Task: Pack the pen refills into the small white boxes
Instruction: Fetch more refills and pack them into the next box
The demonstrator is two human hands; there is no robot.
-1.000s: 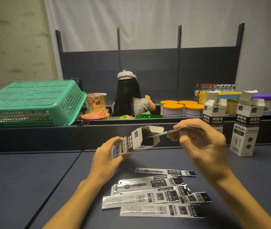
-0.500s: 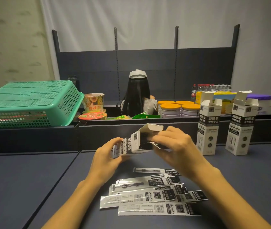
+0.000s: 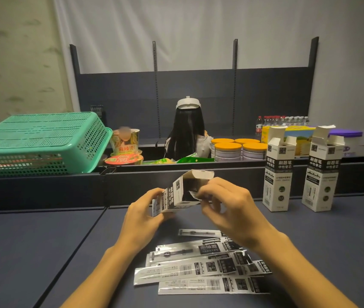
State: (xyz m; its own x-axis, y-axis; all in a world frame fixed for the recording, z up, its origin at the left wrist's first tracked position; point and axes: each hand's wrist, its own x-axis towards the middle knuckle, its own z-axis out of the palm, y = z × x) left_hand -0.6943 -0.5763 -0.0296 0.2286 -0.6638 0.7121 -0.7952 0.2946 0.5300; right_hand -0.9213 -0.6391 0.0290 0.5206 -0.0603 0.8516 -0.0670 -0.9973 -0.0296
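At frame center the left hand (image 3: 142, 215) grips a small white box (image 3: 176, 193) lying tilted, its mouth open. The right hand (image 3: 227, 207) has curled fingers at that mouth, pinching a refill packet (image 3: 193, 193). More refill packets (image 3: 201, 270) lie below on the table (image 3: 32, 252). Two open boxes (image 3: 277, 174) stand at right.

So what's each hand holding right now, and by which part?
The left hand grips the small white box round its closed lower end. The right hand pinches the tail of a pen refill packet at the box's open mouth.
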